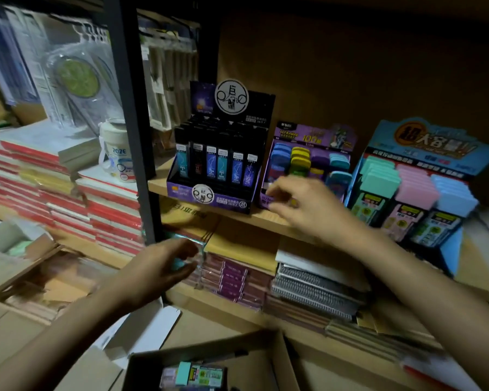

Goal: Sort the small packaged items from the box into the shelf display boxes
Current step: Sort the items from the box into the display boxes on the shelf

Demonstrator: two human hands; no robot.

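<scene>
Fingers of the left hand (156, 268) pinch a teal packet (182, 263). The purple display box (305, 136) lies up-right of them, nearer the right hand (302, 207), whose grip is unclear.

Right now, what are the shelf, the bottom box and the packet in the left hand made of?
Shelf: looks like pale wood or laminate, matte; blur hides grain. Box: brown cardboard, matte, raw folded flaps. Packet, held in the left hand: likely clear glossy plastic wrap, glints over teal contents.
</scene>
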